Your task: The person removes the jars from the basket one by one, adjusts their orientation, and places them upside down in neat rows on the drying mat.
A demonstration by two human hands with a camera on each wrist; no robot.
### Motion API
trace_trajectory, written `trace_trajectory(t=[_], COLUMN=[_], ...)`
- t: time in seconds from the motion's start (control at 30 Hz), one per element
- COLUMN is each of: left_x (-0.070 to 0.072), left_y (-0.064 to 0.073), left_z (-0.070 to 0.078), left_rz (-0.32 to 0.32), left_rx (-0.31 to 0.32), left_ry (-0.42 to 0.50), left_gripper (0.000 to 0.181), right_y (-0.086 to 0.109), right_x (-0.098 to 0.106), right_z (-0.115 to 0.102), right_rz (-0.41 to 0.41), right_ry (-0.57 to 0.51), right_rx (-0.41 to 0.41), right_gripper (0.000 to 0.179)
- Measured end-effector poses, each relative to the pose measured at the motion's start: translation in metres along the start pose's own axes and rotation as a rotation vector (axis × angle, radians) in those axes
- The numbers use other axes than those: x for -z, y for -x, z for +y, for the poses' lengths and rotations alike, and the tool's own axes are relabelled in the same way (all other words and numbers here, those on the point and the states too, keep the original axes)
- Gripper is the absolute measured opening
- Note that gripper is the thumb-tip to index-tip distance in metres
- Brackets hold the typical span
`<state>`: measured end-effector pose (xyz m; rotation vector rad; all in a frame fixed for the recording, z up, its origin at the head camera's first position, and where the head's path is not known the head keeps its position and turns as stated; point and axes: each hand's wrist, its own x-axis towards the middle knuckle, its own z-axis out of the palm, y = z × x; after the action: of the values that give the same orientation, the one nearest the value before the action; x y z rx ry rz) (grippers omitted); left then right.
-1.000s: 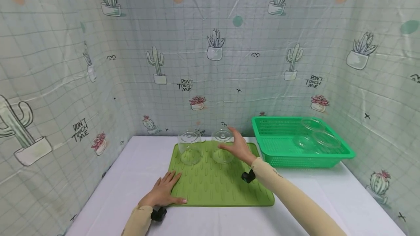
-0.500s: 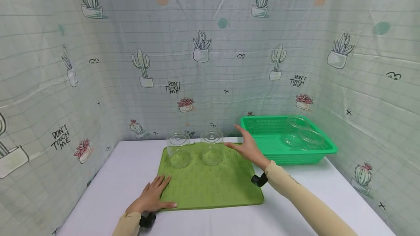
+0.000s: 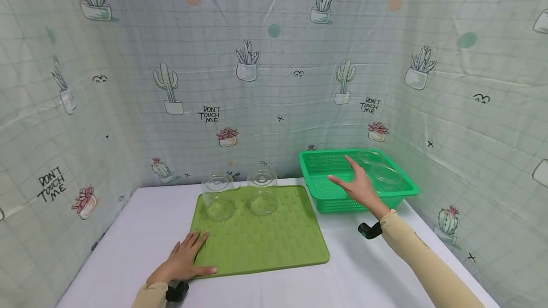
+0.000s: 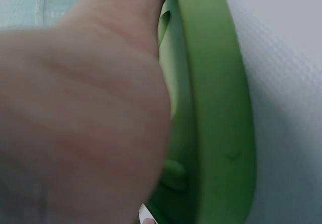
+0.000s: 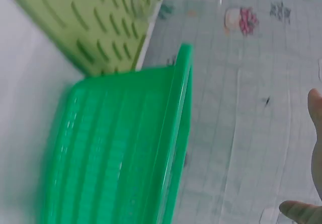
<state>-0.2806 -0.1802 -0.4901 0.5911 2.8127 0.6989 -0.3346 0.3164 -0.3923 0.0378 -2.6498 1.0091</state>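
Note:
My left hand (image 3: pixel 181 258) lies with spread fingers on the near left corner of the green drying mat (image 3: pixel 274 244). In the left wrist view that palm (image 4: pixel 90 118) covers much of the mat's raised edge (image 4: pixel 221 103). Over the green plastic basket (image 3: pixel 325 203) hovers my right hand (image 3: pixel 361 187), thumb and fingers apart, holding nothing. Inside the basket, clear glass vessels (image 3: pixel 387 175) are partly hidden behind that hand. Two clear glasses stand upside down at the back of the mat: a left glass (image 3: pixel 219 198) and a right glass (image 3: pixel 262 191).
A white-covered table (image 3: pixel 115 232) bears the mat and the basket. Behind and on both sides hangs a cactus-print curtain (image 3: pixel 274 94). In the right wrist view the basket wall (image 5: pixel 115 148) rises close by, with the mat (image 5: pixel 85 22) beyond it.
My right hand has moved from the right glass on the mat, rightward to over the basket. The head view has turned right. My left hand stays on the mat's corner.

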Motion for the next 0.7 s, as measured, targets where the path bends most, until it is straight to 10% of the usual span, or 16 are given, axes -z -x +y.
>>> trace_trajectory(t=[0.37,0.7], left_x=[0.0,0.001], left_y=[0.0,-0.002], left_z=[-0.003,0.0], left_rz=[0.016,-0.02], left_rx=[-0.017,0.01], left_ry=[-0.021,-0.006], left_gripper=[0.104,0.103], right_y=[0.009,0.0], right_x=[0.039,0.051], right_z=[0.059,0.084], right_rz=[0.15,0.082], right_ry=[0.362,0.436], right_rx=[-0.247,-0.391], right_gripper=[0.118,0.114])
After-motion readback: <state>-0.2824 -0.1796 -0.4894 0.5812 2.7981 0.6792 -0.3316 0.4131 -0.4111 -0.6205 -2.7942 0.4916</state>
